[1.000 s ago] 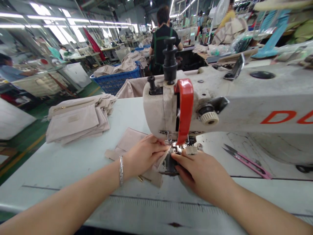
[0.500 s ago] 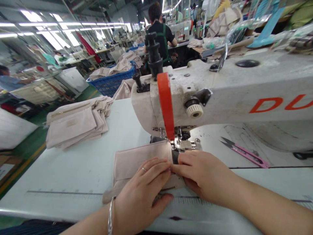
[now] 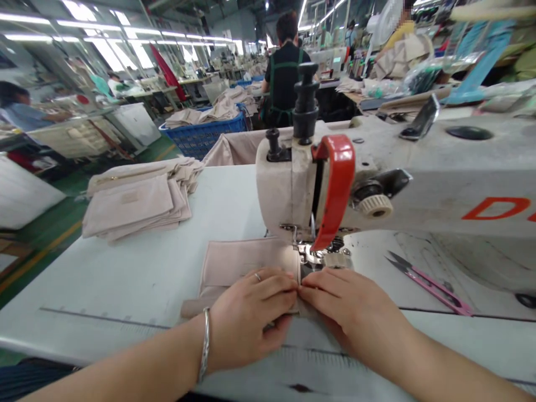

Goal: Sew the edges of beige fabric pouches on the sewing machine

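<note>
A beige fabric piece (image 3: 234, 262) with a stitched edge lies flat on the table, its right edge at the presser foot (image 3: 312, 255) of a sewing machine (image 3: 280, 190). My left hand (image 3: 251, 315), with a ring and a silver bangle, grips the near part of this piece, thumb tucked below the fingers. My right hand (image 3: 352, 304) pinches the same piece at its right edge, just in front of the foot. The fingertips of both hands nearly meet there. The fabric under my palms is hidden.
Pink-handled thread snips (image 3: 435, 287) lie on the machine bed at right. A stack of beige fabric pieces (image 3: 138, 201) sits at the table's left. Beyond it stands a blue basket (image 3: 201, 137) of fabric. A person (image 3: 285, 72) sits with their back to me.
My view has shifted, so the machine appears farther right and lower. My left thumb has drawn in towards its fingers. Both hands stay at the fabric's edge by the foot.
</note>
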A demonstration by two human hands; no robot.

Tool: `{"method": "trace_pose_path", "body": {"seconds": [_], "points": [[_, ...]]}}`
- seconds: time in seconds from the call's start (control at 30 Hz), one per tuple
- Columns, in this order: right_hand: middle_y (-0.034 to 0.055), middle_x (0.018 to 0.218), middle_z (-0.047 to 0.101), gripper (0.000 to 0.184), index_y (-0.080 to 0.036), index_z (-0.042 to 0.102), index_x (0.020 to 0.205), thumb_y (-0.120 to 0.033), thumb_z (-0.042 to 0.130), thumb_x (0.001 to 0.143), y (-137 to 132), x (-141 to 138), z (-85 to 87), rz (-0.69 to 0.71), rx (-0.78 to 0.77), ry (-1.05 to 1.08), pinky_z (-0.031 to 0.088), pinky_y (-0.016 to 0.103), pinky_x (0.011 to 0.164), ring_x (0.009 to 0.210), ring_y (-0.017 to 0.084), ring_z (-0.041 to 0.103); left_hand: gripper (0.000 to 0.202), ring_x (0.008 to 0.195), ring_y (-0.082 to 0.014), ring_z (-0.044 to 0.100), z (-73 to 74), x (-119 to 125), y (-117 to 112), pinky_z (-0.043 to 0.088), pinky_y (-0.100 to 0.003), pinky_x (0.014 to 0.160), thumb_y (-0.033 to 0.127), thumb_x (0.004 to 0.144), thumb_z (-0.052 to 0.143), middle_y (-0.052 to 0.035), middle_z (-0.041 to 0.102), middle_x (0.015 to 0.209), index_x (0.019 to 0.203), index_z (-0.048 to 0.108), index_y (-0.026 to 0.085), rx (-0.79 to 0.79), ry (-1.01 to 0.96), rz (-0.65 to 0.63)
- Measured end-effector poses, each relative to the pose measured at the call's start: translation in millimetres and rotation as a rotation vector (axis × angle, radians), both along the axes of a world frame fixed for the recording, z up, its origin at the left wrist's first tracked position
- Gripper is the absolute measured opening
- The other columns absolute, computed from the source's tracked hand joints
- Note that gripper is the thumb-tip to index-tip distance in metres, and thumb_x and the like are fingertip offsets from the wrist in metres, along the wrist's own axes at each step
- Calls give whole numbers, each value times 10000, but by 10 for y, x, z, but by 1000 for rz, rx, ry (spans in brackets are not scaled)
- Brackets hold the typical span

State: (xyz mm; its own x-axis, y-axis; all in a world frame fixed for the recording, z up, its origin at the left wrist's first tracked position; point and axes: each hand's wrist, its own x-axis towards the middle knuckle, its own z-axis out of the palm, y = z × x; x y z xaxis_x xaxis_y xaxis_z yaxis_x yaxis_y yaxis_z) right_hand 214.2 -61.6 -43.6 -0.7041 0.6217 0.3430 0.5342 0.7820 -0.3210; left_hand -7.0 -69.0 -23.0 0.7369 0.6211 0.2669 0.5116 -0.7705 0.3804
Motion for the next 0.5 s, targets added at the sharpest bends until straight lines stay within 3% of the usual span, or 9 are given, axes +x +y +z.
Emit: {"method": "trace_pose_path", "body": {"seconds": [0.3,0.5], "points": [[92,1076,609,438,-170,551,1253,-89,514,825,56,-12,-14,-155,-31,-91,521,421,794,909,258,588,236,1090,-179,587,-60,-7,350,479,-315,990,111,795,536,-52,647,1147,1005,629,165,104,-32,-19],[101,1048,611,287,-181,610,1090,-109,468,851,77,-13,0,-211,-138,-106,519,444,794,944,281,585,273,1087,-246,593,-67,4,309,463,-441,982,231,837,614,-47,656,1185,1107,608,192,124,24,105]]}}
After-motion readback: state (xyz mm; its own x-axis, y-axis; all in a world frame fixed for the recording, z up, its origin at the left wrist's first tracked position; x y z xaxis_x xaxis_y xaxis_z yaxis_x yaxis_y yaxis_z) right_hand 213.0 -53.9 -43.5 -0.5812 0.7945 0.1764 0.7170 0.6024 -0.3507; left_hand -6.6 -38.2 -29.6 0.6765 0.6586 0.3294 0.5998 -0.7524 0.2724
